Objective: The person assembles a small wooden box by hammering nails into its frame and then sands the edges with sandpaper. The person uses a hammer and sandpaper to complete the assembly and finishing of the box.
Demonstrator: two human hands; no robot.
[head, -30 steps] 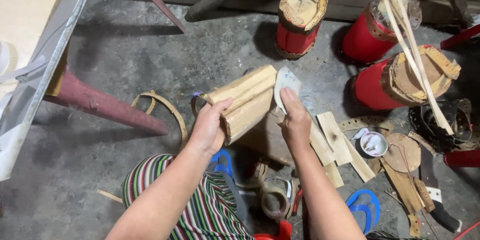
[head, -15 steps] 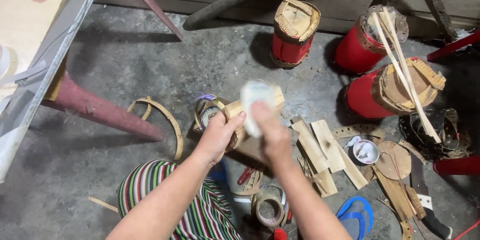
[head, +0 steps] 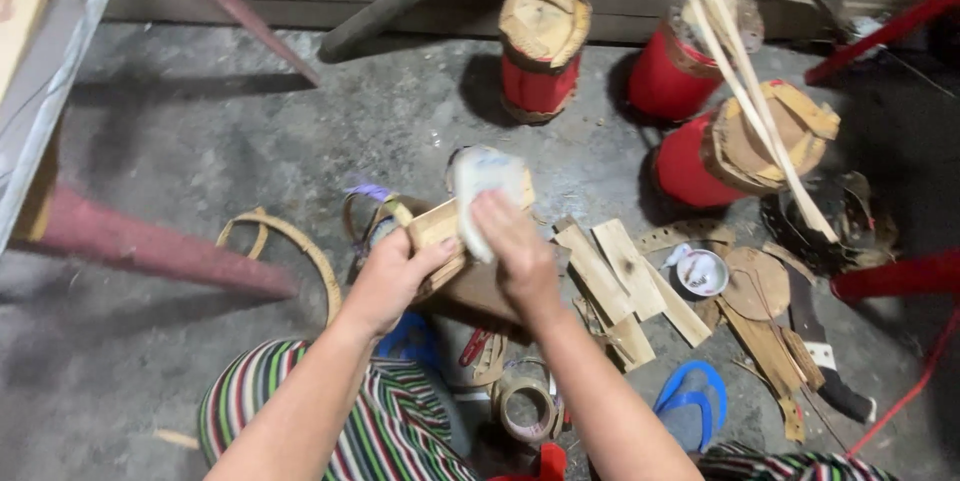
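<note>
At the far left we see a slanted grey board (head: 60, 91) and a dull red bar (head: 150, 251) lying across the concrete floor (head: 200, 141). Just right of it a curved bamboo hoop (head: 290, 246) rests on the floor. Our left hand (head: 390, 281) comes next, its grip clamped on the lower end of a pale wooden block (head: 437, 231), which is held above the floor near the middle of the view, over our striped trouser leg (head: 370, 421). Our right hand (head: 515, 251) sits just beside it, its grip closed on a whitish pad (head: 482, 181) pressed against the upper end of the block; the pad is blurred, so we cannot tell its material. Below the hands a roll of brown tape (head: 525, 406) lies on the floor. Behind the hands a red drum with a bamboo cap (head: 540, 51) stands upright. To the right of the block, flat wood offcuts (head: 625, 281) lie side by side, touching, and a small white cup (head: 702, 271) sits beside them. A blue sandal (head: 690, 406) lies nearer to us. Farther right two more red drums (head: 700, 151) stand close together, with long thin bamboo strips (head: 760, 101) leaning across them. At the right edge a dark-handled knife (head: 820, 351) lies among brown scraps.
</note>
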